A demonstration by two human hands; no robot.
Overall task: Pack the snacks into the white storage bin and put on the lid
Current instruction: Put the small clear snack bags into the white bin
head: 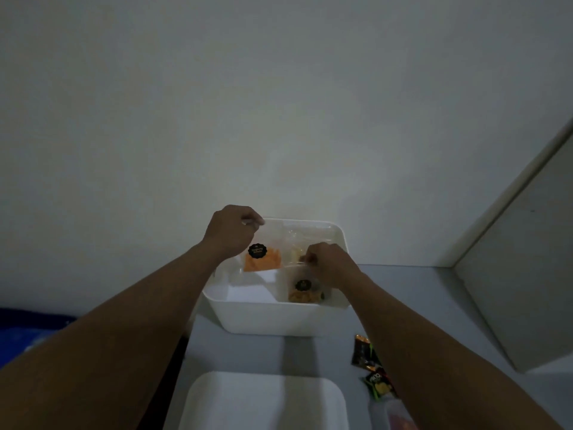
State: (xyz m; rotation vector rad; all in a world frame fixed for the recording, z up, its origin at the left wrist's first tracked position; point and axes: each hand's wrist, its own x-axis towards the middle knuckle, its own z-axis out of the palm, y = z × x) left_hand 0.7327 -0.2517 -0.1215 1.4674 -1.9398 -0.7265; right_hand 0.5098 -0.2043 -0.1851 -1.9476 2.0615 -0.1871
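A pale grey table [418, 305] fills the lower half of the frame and is set against a white wall [279, 103]. A white bin [273, 319] is stood on it at centre, with its far side close to the wall. Nearer, at bottom centre, a white lid [263, 401] is laid flat, apart from the bin. Right of the lid, an upper packet [362, 355] and a lower packet [379, 387] are laid close together, both dark and partly hidden. Just below them, at the bottom edge, a clear container [383, 414] is seen, blurred. A white panel [511, 290] is stood at the right.
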